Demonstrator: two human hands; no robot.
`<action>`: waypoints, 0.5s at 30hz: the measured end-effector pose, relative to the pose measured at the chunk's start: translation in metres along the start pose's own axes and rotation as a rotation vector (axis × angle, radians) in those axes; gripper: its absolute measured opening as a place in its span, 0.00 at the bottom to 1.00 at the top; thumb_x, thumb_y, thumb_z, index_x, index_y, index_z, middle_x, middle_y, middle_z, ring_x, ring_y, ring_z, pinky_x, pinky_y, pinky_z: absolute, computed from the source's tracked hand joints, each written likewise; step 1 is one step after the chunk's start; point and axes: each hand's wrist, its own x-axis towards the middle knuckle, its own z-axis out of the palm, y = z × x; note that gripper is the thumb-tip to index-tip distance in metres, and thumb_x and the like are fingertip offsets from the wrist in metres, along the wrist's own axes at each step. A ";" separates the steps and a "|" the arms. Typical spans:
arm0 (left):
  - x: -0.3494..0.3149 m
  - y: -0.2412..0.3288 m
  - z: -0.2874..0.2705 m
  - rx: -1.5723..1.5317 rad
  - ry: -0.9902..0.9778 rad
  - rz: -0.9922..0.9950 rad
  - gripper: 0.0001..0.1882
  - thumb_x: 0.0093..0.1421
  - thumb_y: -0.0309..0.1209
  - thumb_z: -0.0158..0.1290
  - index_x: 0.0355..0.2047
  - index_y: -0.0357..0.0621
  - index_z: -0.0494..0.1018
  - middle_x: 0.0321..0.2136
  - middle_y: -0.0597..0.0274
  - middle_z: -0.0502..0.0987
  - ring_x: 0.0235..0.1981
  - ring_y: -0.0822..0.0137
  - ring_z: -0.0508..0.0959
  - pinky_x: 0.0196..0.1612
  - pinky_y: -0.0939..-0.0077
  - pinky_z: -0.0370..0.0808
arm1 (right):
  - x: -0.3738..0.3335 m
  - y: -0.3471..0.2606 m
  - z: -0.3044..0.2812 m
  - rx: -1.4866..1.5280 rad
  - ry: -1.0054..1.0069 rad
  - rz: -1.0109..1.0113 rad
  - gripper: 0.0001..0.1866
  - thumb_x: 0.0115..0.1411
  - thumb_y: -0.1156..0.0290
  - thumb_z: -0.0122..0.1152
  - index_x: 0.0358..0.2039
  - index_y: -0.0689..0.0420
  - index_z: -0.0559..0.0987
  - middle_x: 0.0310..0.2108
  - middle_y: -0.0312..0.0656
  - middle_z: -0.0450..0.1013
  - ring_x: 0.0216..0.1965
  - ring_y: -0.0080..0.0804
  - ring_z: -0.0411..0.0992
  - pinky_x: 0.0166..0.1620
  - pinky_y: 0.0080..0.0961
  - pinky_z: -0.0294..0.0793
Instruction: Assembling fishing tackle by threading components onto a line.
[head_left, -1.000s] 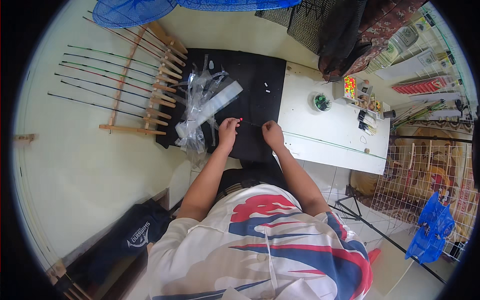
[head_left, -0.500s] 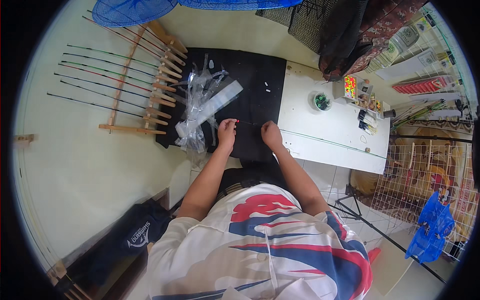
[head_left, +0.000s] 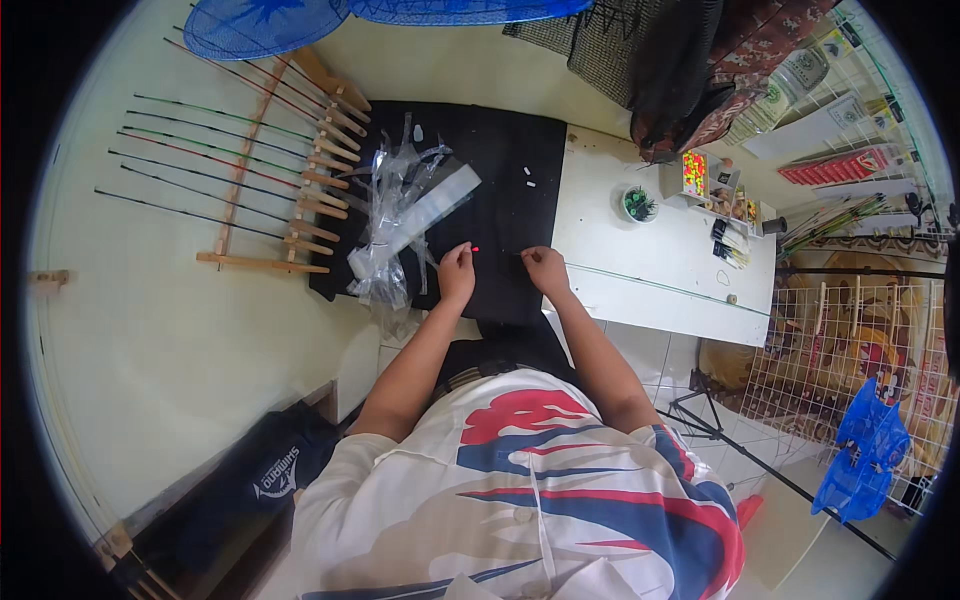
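A: Starting close in, how to report the hands?

B: Find the left hand (head_left: 457, 276) near the middle of the frame, pinched narrow on a small red piece (head_left: 476, 249) at the fingertips. Find the right hand (head_left: 545, 272) a little to the right, fingertips drawn together too; can't make out anything held there.

A: Notice any change?

B: Only a slight one. See the red piece a touch lower than half a second ago, along with the whole view. Could spot a thin dark strand between the hands then; can't trace it with certainty now.

A: Meaning?

B: Judge it fine fingertip work, still under way. Wouldn't read a release into so small a shift.

A: And farther out?

B: Past the fingers, see the black-covered worktop (head_left: 495, 135), with clear plastic packaging (head_left: 392, 215) left of centre and two white pieces (head_left: 531, 184) above centre. Toward the right, see the white worktop (head_left: 600, 240), bearing a potted plant (head_left: 638, 205). At upper left, find a wooden rack (head_left: 262, 263) of slim rods.
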 end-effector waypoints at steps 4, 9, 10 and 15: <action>-0.005 0.015 0.002 -0.112 -0.142 -0.069 0.10 0.63 0.32 0.55 0.40 0.39 0.79 0.33 0.59 0.82 0.34 0.69 0.81 0.42 0.76 0.75 | -0.003 0.004 -0.007 0.056 -0.027 0.039 0.12 0.56 0.63 0.62 0.33 0.59 0.83 0.28 0.49 0.79 0.32 0.41 0.79 0.38 0.32 0.76; -0.015 0.026 0.014 -0.058 -0.317 -0.002 0.10 0.62 0.32 0.55 0.38 0.39 0.79 0.31 0.56 0.82 0.33 0.66 0.82 0.40 0.74 0.76 | -0.016 0.009 -0.021 0.084 -0.016 0.066 0.12 0.56 0.64 0.63 0.33 0.61 0.83 0.27 0.48 0.80 0.31 0.39 0.79 0.37 0.31 0.75; -0.018 0.028 0.019 -0.073 -0.353 -0.011 0.10 0.62 0.34 0.56 0.38 0.40 0.79 0.30 0.54 0.82 0.33 0.62 0.82 0.39 0.72 0.76 | -0.019 0.010 -0.025 0.066 -0.015 0.052 0.12 0.56 0.65 0.63 0.34 0.61 0.83 0.28 0.46 0.79 0.31 0.37 0.79 0.38 0.29 0.75; -0.027 0.061 0.052 -0.032 -0.505 0.063 0.10 0.61 0.33 0.55 0.38 0.40 0.79 0.31 0.54 0.82 0.33 0.62 0.82 0.39 0.71 0.76 | -0.033 0.043 -0.048 0.048 0.070 0.070 0.12 0.57 0.64 0.64 0.34 0.60 0.83 0.29 0.45 0.79 0.33 0.35 0.78 0.39 0.30 0.75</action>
